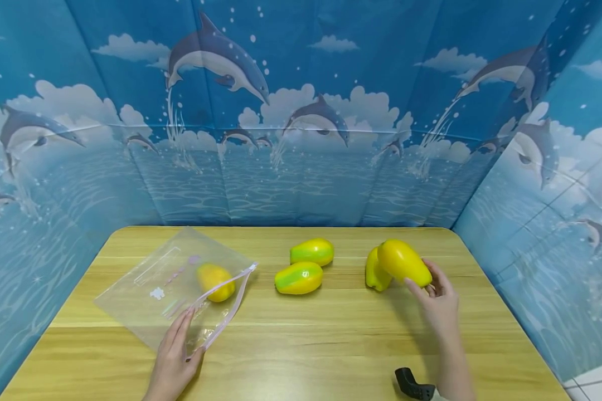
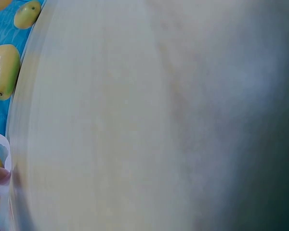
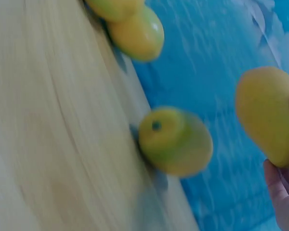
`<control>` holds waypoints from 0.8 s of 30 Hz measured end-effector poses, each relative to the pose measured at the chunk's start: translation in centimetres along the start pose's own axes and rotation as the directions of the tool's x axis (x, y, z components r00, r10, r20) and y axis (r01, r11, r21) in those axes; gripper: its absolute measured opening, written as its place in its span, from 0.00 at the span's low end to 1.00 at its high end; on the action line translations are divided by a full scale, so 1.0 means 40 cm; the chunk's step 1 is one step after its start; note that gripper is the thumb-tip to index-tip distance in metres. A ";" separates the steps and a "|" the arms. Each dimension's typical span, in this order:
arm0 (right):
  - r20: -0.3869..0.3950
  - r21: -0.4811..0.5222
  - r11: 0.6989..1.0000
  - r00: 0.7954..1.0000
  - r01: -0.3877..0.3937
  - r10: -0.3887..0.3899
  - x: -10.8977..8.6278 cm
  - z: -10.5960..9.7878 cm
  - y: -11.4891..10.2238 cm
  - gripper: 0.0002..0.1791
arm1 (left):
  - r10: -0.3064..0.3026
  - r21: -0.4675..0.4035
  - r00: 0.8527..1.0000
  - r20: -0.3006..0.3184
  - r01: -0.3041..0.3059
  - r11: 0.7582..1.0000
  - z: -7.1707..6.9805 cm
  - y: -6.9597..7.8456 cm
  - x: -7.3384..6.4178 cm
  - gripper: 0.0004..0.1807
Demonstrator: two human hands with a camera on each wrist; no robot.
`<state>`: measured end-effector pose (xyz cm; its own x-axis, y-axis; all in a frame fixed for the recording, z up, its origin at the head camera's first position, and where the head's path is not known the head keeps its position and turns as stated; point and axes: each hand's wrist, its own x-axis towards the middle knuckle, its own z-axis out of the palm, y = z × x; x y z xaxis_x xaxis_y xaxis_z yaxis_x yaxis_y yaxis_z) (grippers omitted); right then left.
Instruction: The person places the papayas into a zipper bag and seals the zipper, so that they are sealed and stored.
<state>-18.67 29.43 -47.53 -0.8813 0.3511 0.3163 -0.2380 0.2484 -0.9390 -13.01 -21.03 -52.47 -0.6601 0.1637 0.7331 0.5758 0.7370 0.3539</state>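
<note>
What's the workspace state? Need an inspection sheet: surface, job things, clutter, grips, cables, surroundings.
Surface: wood-grain table, rounded far corners.
Job things: clear zip bag at left, mouth parted, bagged fruit inside; nearer fruit and farther fruit mid-table, yellow-green; yellow standalone fruit at right; raised fruit, yellow, off the table.
Clutter: nothing seen.
Left grip: holds the bag at its zip edge.
Right grip: holds the raised fruit; black device at that wrist.
Cables: nothing seen.
Surroundings: dolphin-print curtain behind and at both sides; white floor tiles at lower right.
</note>
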 end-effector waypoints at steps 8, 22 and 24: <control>0.124 0.033 0.998 0.991 0.053 -0.057 -0.041 0.121 -0.097 0.31 | -0.017 -0.013 1.000 0.019 0.017 1.000 -0.002 0.002 -0.003 0.50; 0.336 0.103 0.994 0.942 -0.028 -0.008 -0.116 0.313 -0.130 0.31 | -0.030 -0.002 0.999 0.022 0.030 1.000 -0.004 0.011 -0.004 0.52; 0.360 0.122 0.992 0.933 -0.035 -0.012 -0.130 0.336 -0.134 0.31 | -0.026 0.001 1.000 0.018 0.026 1.000 -0.004 0.013 -0.004 0.53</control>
<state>-18.31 14.14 -45.96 -0.9664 -0.0007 0.2571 -0.2552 0.1242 -0.9589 -12.54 -20.77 -52.29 -0.6834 0.1566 0.7130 0.5580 0.7419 0.3718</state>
